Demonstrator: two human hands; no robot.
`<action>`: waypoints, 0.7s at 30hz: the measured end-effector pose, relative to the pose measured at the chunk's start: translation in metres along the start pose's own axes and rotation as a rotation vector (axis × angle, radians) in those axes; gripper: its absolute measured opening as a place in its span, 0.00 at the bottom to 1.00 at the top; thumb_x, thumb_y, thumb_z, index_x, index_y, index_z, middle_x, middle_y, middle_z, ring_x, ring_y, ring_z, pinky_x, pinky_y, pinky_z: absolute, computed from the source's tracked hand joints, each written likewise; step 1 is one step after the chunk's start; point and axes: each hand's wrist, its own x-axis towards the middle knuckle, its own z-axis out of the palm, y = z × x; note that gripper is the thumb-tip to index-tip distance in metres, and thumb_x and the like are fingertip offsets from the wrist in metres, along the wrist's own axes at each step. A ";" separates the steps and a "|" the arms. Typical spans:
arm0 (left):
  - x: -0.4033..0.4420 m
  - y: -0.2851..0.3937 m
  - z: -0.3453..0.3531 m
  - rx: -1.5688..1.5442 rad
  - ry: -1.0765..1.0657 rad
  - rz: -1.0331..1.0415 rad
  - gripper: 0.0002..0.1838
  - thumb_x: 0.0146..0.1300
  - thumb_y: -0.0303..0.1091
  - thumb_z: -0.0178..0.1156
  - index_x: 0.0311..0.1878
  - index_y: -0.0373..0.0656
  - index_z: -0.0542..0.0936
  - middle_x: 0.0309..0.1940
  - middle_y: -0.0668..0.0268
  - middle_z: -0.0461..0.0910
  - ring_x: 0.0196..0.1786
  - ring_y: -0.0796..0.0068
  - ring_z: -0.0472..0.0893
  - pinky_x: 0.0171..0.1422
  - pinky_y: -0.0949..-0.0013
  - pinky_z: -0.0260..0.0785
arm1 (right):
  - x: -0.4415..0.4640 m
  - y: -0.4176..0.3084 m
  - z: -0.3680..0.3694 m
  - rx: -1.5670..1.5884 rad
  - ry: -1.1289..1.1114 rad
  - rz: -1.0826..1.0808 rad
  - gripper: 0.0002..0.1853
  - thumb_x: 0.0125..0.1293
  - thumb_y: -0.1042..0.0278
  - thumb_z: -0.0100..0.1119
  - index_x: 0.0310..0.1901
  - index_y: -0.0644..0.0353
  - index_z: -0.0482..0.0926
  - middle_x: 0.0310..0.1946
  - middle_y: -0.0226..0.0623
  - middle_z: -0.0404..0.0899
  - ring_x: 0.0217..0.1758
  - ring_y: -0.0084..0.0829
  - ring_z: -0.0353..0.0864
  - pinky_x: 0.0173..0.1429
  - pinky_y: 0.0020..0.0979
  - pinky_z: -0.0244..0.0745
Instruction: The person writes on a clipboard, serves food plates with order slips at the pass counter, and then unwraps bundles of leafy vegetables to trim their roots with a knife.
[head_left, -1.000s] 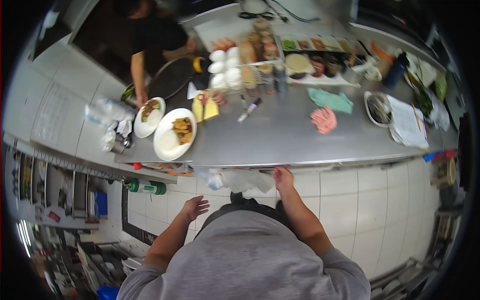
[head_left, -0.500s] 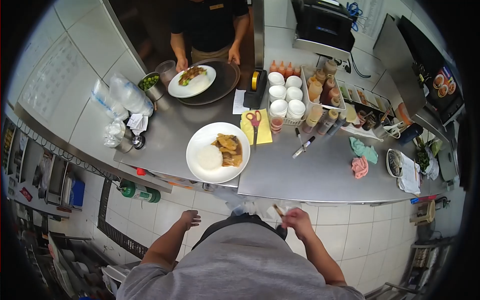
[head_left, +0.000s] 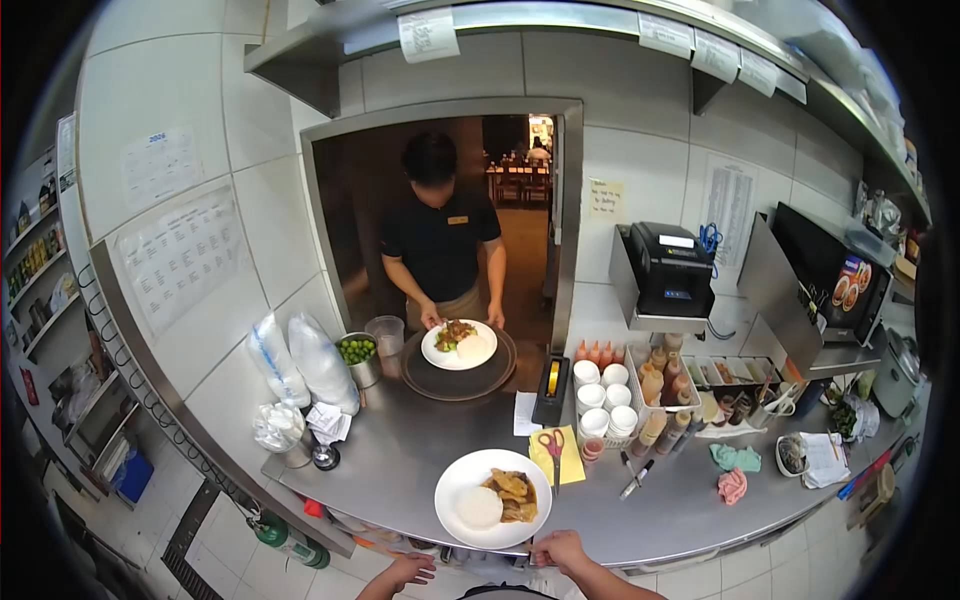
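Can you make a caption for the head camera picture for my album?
A plate of rice and saucy food on the counter, while a person handles another plate over a round tray.

Left hand (head_left: 408,571): fingers extended, just off the tabletop (head_left: 400,455) edge. Right hand (head_left: 558,549): at that edge, just beside a white plate of rice (head_left: 447,500) and brown food (head_left: 515,497); grip not discernible. Opposite, a person (head_left: 440,235) stands with hands (head_left: 431,317) at a second plate (head_left: 431,350), above a round dark tray (head_left: 455,389). Scissors (head_left: 556,462) lie on yellow paper (head_left: 573,464).
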 end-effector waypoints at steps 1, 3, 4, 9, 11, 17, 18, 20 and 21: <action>-0.008 0.014 -0.002 0.056 0.039 0.030 0.21 0.67 0.39 0.57 0.60 0.39 0.72 0.48 0.56 0.80 0.48 0.60 0.82 0.52 0.57 0.77 | -0.007 -0.005 -0.002 -0.007 -0.006 -0.011 0.06 0.52 0.81 0.66 0.23 0.68 0.76 0.19 0.41 0.78 0.17 0.32 0.77 0.23 0.32 0.77; -0.016 0.040 -0.010 0.106 0.083 0.064 0.23 0.67 0.40 0.58 0.61 0.37 0.71 0.49 0.55 0.80 0.49 0.59 0.82 0.53 0.57 0.77 | -0.016 -0.012 -0.006 0.026 0.031 0.008 0.06 0.52 0.82 0.66 0.26 0.69 0.76 0.21 0.43 0.78 0.18 0.34 0.78 0.25 0.35 0.80; -0.017 0.052 -0.015 0.112 0.099 0.111 0.22 0.67 0.40 0.58 0.59 0.38 0.72 0.48 0.57 0.81 0.48 0.62 0.82 0.52 0.59 0.77 | -0.019 -0.018 -0.004 0.002 0.054 0.027 0.06 0.53 0.81 0.66 0.29 0.69 0.77 0.21 0.42 0.78 0.19 0.34 0.79 0.27 0.35 0.81; -0.054 0.190 -0.006 0.204 0.159 0.504 0.15 0.66 0.36 0.59 0.54 0.42 0.77 0.41 0.68 0.81 0.39 0.76 0.81 0.41 0.73 0.73 | 0.021 0.000 0.008 0.050 -0.021 0.110 0.07 0.52 0.80 0.67 0.30 0.69 0.77 0.23 0.42 0.79 0.22 0.33 0.80 0.29 0.33 0.82; -0.078 0.255 0.003 0.227 0.133 0.687 0.18 0.67 0.37 0.59 0.58 0.44 0.75 0.45 0.66 0.80 0.42 0.77 0.81 0.45 0.72 0.73 | 0.022 0.002 0.009 0.069 -0.054 0.154 0.08 0.52 0.80 0.68 0.32 0.69 0.77 0.24 0.42 0.79 0.24 0.33 0.81 0.30 0.33 0.82; -0.146 0.439 0.046 0.326 0.194 1.342 0.19 0.64 0.34 0.62 0.57 0.41 0.75 0.45 0.68 0.78 0.46 0.78 0.77 0.53 0.72 0.71 | -0.012 -0.010 -0.019 0.145 -0.082 0.171 0.14 0.64 0.67 0.64 0.45 0.68 0.75 0.33 0.42 0.80 0.33 0.35 0.83 0.41 0.36 0.84; -0.146 0.478 0.045 0.400 0.266 1.490 0.22 0.61 0.34 0.64 0.58 0.41 0.74 0.50 0.64 0.76 0.50 0.73 0.76 0.59 0.68 0.69 | -0.016 -0.009 -0.030 0.139 -0.083 0.127 0.14 0.65 0.67 0.63 0.46 0.67 0.74 0.33 0.42 0.81 0.34 0.35 0.83 0.42 0.36 0.83; -0.187 0.545 0.068 0.498 0.393 1.675 0.26 0.61 0.35 0.64 0.62 0.44 0.72 0.55 0.64 0.74 0.59 0.71 0.71 0.65 0.65 0.64 | -0.024 -0.014 -0.048 0.147 -0.062 0.059 0.12 0.67 0.68 0.59 0.46 0.66 0.74 0.34 0.42 0.81 0.36 0.36 0.83 0.44 0.37 0.82; -0.208 0.575 0.080 0.448 0.357 1.725 0.27 0.59 0.37 0.65 0.62 0.45 0.73 0.57 0.65 0.72 0.62 0.71 0.68 0.67 0.67 0.60 | -0.026 -0.014 -0.059 0.149 -0.056 0.054 0.12 0.67 0.68 0.59 0.46 0.66 0.74 0.34 0.42 0.81 0.36 0.36 0.83 0.44 0.37 0.82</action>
